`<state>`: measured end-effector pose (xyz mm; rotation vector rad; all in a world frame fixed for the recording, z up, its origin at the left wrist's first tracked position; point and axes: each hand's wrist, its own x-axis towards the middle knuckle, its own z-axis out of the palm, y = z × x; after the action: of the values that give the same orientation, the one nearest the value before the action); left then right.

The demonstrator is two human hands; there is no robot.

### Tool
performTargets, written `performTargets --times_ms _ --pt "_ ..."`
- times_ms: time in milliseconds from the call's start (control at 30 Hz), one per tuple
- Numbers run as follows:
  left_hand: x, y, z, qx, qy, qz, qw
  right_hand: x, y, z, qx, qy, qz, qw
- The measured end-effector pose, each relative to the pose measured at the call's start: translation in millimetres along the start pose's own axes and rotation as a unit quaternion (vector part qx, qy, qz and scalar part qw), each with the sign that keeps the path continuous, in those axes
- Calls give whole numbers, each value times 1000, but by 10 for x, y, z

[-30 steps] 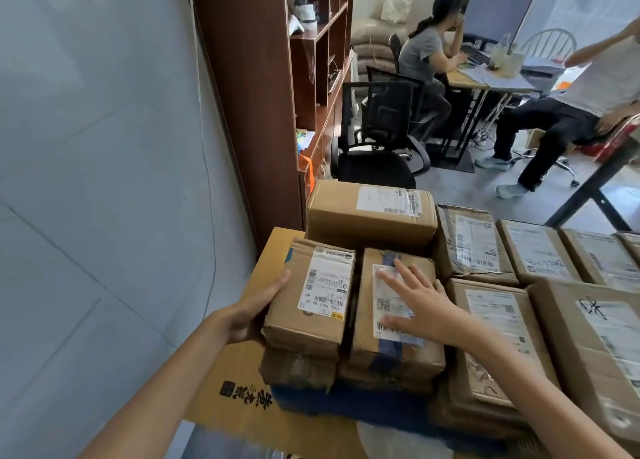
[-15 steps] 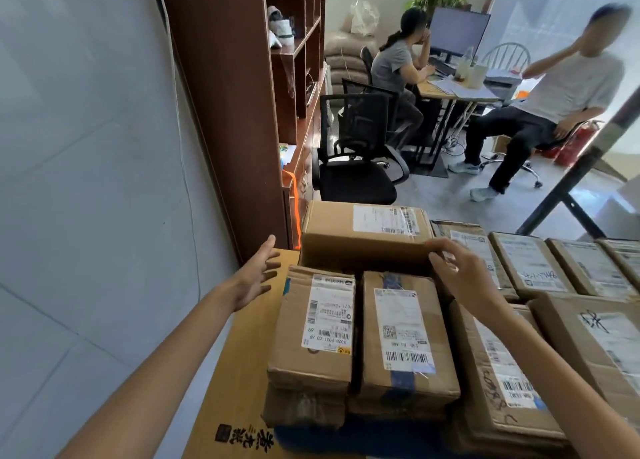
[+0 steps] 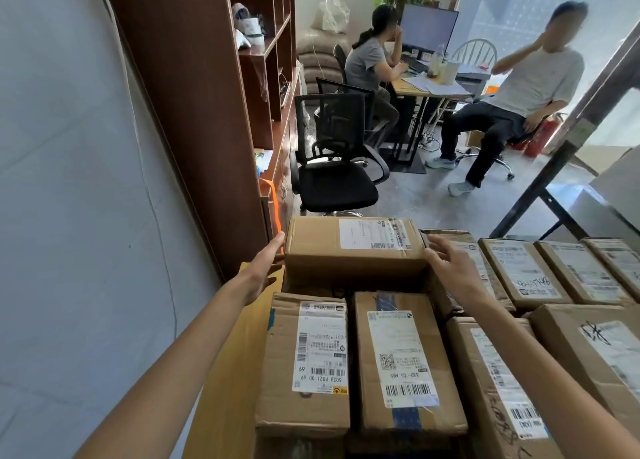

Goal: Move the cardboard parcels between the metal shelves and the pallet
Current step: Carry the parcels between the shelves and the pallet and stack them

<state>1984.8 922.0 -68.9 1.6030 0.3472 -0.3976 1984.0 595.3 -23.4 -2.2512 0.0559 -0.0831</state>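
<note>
Moved: the left hand (image 3: 264, 273) has closed in on the far parcel (image 3: 346, 254).
Hands: two. The left's fingers lie straight and together against its left end; the right hand (image 3: 450, 268) has its fingers spread at its right end.
Parcels: nine tops visible in the stack (image 3: 408, 365).
Far parcel: brown, taped, one white label, at the stack's far left corner.

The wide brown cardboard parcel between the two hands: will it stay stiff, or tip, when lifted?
Probably stiff: the wide brown cardboard parcel has square edges and a flat top. It should not roll, being flat-sided. It might slip, since the left hand and right hand are at its ends with straight fingers.
</note>
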Motion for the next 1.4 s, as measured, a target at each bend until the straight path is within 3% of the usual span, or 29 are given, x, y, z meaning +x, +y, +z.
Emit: performTargets --times_ms 200,467,633,933,1200,1400 --pt "91 -40 -51 34 40 32 998 12 15 42 -10 28 -23 999" --pt "176 -109 -60 56 79 3 995 54 111 67 -40 25 -21 999" --pt "200 -187 65 -10 14 -120 993 53 138 82 -67 25 -34 997" --pt "250 -273 33 -71 -2 -113 991 3 138 163 -77 38 -58 995" --pt "200 -210 64 -22 -2 -115 993 80 240 -45 -40 43 -44 997" --pt "225 -200 -14 9 8 -95 995 86 591 -391 -155 113 27 981"
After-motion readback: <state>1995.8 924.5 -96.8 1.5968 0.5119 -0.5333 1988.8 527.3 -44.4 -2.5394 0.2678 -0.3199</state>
